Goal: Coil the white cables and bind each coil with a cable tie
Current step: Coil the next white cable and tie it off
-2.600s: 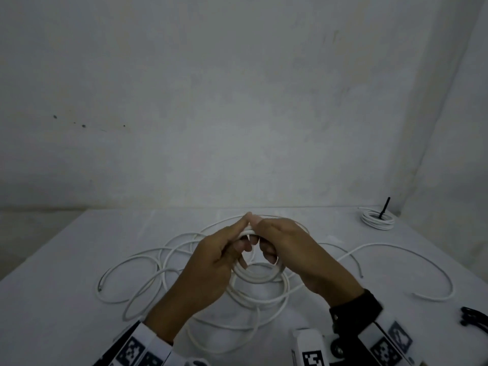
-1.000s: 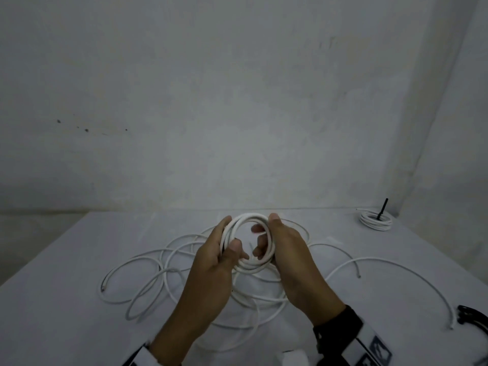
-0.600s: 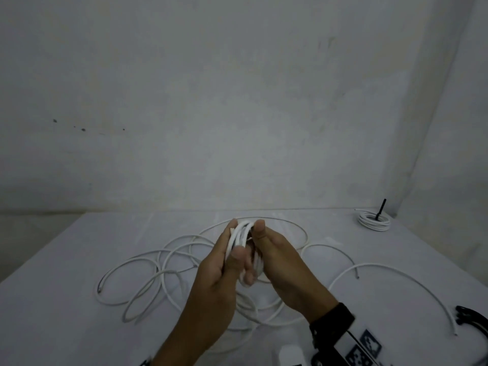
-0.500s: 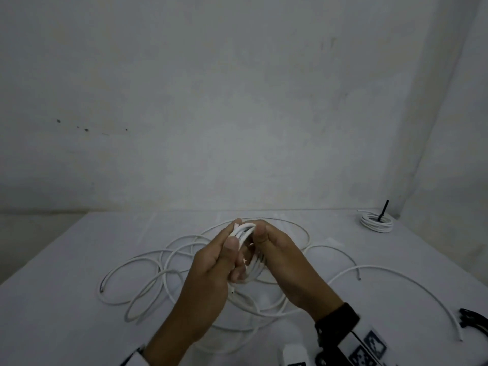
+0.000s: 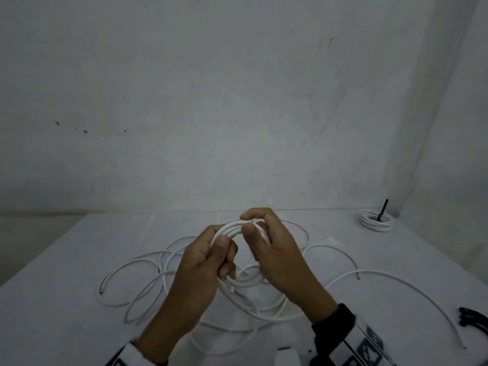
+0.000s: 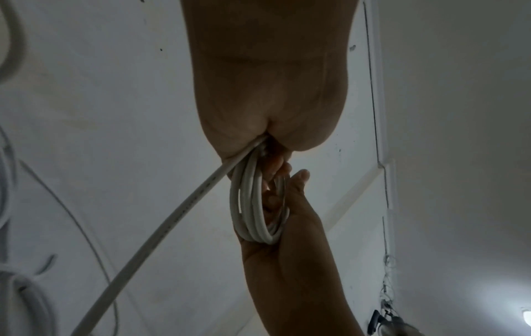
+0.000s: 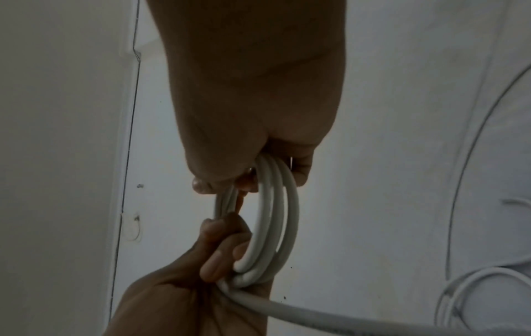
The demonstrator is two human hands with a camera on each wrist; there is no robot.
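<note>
A small coil of white cable (image 5: pixel 229 227) is held above the table between both hands. My left hand (image 5: pixel 224 250) grips its left side, thumb on top and fingers curled through the ring. My right hand (image 5: pixel 254 228) pinches the coil's top right. In the left wrist view the coil (image 6: pixel 252 204) shows several turns, and a cable tail (image 6: pixel 161 227) runs down from it. The right wrist view shows the same coil (image 7: pixel 276 216) with the left hand's fingers (image 7: pixel 218 257) wrapped round its lower part. Loose white cable (image 5: pixel 148 281) lies in loops on the table.
A bound coil (image 5: pixel 376 223) with a black cable tie (image 5: pixel 383 209) sticking up sits at the table's far right corner. Black cable ties (image 5: pixel 472 317) lie at the right edge. One long cable (image 5: pixel 412 286) arcs across the right side. Walls stand behind and to the right.
The coil was held edge-on between the hands; it now faces me as an open ring. My right hand has shifted up to pinch its top.
</note>
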